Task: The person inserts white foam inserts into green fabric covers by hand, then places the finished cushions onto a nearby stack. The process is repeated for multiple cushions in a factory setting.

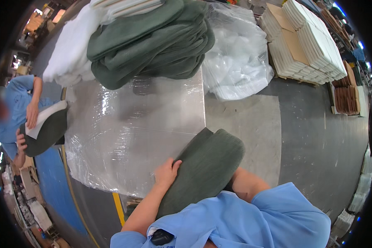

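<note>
In front of my body, tilted over the near edge of the table, is a dark green fabric cushion cover (204,163) with rounded corners. My left hand (167,172) is closed on its left edge, the thumb lying along the fabric. My right forearm (249,184) reaches behind the cover's right side, and the cover hides that hand and its fingers. Several similar green covers (153,45) lie in a pile at the table's far side. White fluffy padding (72,45) sits left of that pile.
The table (132,120) is wrapped in shiny clear film. Behind it to the right stands a plastic-wrapped white bundle (235,53). Stacked white slabs (306,41) rest on a pallet at far right. On the left, a co-worker (18,103) handles a green cover with white padding.
</note>
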Available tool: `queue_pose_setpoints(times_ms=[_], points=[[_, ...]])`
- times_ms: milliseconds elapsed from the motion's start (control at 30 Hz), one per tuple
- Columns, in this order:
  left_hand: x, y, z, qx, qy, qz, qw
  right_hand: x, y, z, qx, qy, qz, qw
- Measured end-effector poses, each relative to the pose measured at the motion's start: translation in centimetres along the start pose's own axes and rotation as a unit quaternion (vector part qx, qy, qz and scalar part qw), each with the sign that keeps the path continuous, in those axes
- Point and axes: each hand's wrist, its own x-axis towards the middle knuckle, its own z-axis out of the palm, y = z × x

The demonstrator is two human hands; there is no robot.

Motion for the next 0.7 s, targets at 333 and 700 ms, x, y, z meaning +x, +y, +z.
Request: queue_pose_setpoints(times_ms=[333,700], points=[[0.7,-1.0,1.1,0.039,0.11,0.003,0.993,0.1,-2.1,-0.7,-0.006,-0.047,0.015,0.999],[-5.3,-5.8,-5.6,-0.079,-0.15,-0.152,0.974,-9.2,-23.7,4.6,-0.565,-0.217,-0.074,0.793]])
